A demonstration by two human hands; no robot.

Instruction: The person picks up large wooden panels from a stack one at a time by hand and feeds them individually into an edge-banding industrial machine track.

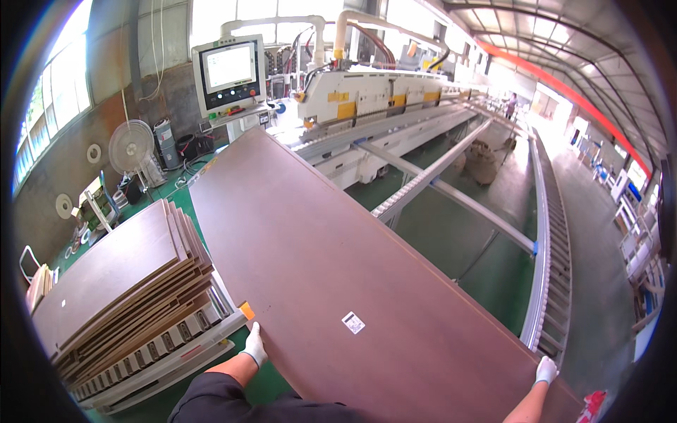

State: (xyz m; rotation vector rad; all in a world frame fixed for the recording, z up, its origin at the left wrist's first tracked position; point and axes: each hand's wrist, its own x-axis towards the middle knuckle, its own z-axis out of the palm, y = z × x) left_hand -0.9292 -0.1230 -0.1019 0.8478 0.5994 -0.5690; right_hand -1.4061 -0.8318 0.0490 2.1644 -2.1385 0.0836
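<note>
A large brown board (331,247) stretches before me from the lower edge far up to the left, with a small white printed label (353,323) on its face. On its left edge, my left hand (255,345) in a white glove is closed, the thumb side along the rim and part of the fingers hidden. My right hand (546,371), also in a white glove, is closed round the board's right edge near the lower right. An orange piece (247,311) touches the left edge just beyond my left hand.
Beside me on the left, a stack of brown boards (120,271) lies on a roller conveyor (166,345). Ahead stand a control screen (229,74) and a long white-and-yellow machine (374,95). A metal roller frame (546,233) borders the right. A fan (132,146) stands by the wall.
</note>
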